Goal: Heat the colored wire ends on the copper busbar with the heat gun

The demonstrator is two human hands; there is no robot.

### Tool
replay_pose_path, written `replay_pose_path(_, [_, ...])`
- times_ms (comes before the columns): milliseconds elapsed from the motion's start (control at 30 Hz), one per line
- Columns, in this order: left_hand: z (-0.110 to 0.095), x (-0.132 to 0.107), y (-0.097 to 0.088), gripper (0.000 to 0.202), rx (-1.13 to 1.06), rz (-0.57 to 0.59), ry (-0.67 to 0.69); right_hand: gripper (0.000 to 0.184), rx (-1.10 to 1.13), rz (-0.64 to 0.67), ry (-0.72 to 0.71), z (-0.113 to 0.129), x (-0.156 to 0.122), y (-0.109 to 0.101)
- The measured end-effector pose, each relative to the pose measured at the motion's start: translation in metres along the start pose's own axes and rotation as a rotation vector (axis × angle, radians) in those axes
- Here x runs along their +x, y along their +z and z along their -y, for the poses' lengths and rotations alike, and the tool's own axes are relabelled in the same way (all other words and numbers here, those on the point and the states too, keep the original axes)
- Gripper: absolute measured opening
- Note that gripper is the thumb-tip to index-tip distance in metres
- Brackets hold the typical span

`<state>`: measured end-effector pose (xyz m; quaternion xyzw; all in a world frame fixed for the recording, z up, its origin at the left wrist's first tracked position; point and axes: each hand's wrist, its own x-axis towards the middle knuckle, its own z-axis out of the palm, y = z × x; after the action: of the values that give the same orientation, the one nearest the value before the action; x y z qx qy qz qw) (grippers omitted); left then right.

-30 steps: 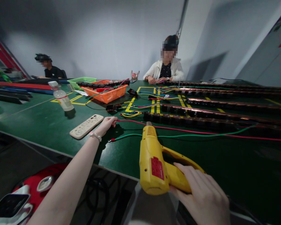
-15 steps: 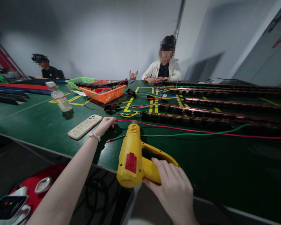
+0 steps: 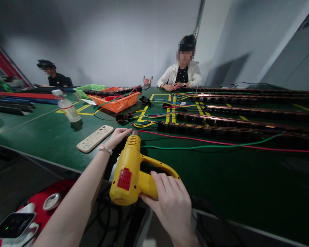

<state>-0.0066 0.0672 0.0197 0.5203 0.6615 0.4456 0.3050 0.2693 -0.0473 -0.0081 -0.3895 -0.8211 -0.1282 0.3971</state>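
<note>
The yellow heat gun (image 3: 130, 171) is hanging just above the near edge of the green desk (image 3: 41, 133), with the right hand (image 3: 170, 202) wrapping shut around its handle. Just beyond its nozzle, the left hand (image 3: 118, 135) is resting on the desk, fingers pinching together on the near end of a red wire (image 3: 195, 140). A green wire (image 3: 208, 146) is running beside it, off to the right. A pale remote control (image 3: 95, 138) is lying just left of that hand, a plastic bottle (image 3: 68, 109) is standing farther back, and an orange basket (image 3: 118, 103) is sitting behind that. Long dark strips (image 3: 221, 129) are crossing the desk past the wires. The gun's long axis is running away from the person and slightly left, its nozzle pointing at the left fingertips. Bare desk is lying open to the right of the gun, while the desk edge is passing under its body.
</note>
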Motion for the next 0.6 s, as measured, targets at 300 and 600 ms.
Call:
replay_pose_path(300, [-0.003,0.0,-0.003,0.051,-0.007,-0.035,0.012,0.051,0.027,0.012,0.006,-0.005,0.0,-0.002])
replay_pose_path(600, [0.0,0.003,-0.004,0.045,-0.024,-0.058,0.03,0.043,0.022,-0.021,-0.011,-0.037,-0.007,-0.015])
